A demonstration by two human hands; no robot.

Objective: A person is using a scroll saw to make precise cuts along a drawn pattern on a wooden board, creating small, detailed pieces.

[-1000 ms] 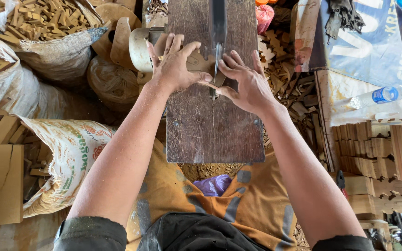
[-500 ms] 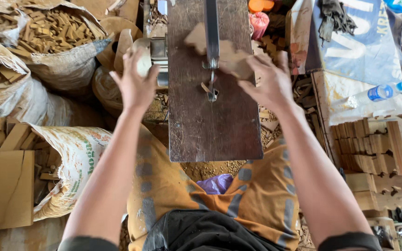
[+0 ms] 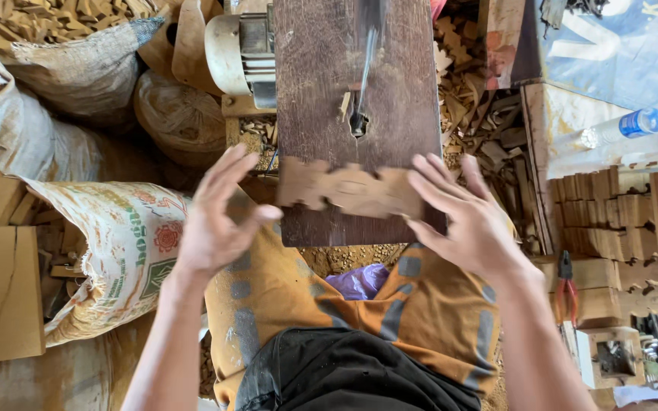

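A flat, scroll-cut wooden piece (image 3: 352, 190) lies across the near end of the dark wooden tabletop (image 3: 321, 84), just near of the thin saw blade (image 3: 365, 61) that runs down into a slot at the tabletop's middle. The right hand (image 3: 466, 221) rests at the piece's right end, its fingers (image 3: 432, 186) spread and lying on the wood rather than gripping it. The left hand (image 3: 215, 224) hovers just left of the piece, off the tabletop's edge, fingers (image 3: 230, 175) wide and holding nothing, above a printed sack (image 3: 116, 251) of offcuts.
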